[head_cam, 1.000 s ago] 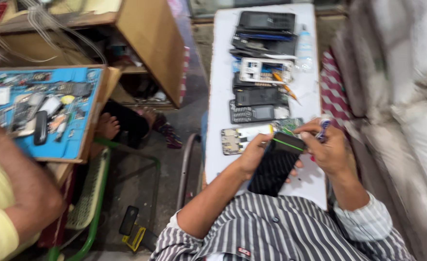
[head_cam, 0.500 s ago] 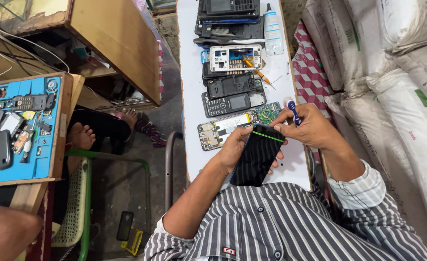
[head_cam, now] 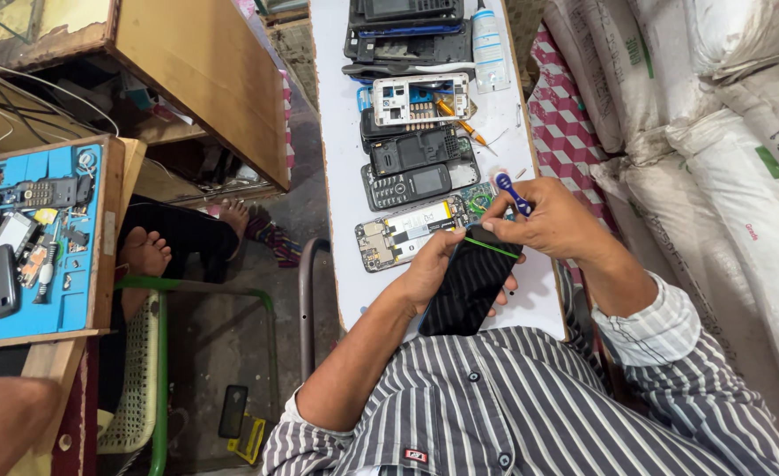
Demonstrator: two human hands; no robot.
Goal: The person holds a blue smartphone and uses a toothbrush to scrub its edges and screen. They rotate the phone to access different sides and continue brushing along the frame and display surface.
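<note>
My left hand [head_cam: 432, 269] grips a black smartphone [head_cam: 469, 284] from its left side, screen up, just above the near end of a narrow white table [head_cam: 341, 176]. A thin green strip [head_cam: 488, 248] crosses the phone's upper end. My right hand [head_cam: 552, 220] is closed on a small blue-handled tool [head_cam: 511, 191] and rests at the phone's top right corner. Just beyond the phone lies an opened phone with its circuit board and battery showing [head_cam: 411, 231].
Several keypad phones, phone frames and a white bottle [head_cam: 488, 48] line the table farther away. White sacks [head_cam: 724, 115] are stacked on the right. At left, a blue tray of phone parts [head_cam: 33, 238] sits on a wooden desk, with another person's bare feet [head_cam: 147, 251] and a green chair [head_cam: 147, 370].
The view has shifted so the table and my hands sit more central and closer. My hands keep their hold on the phone and the tool.
</note>
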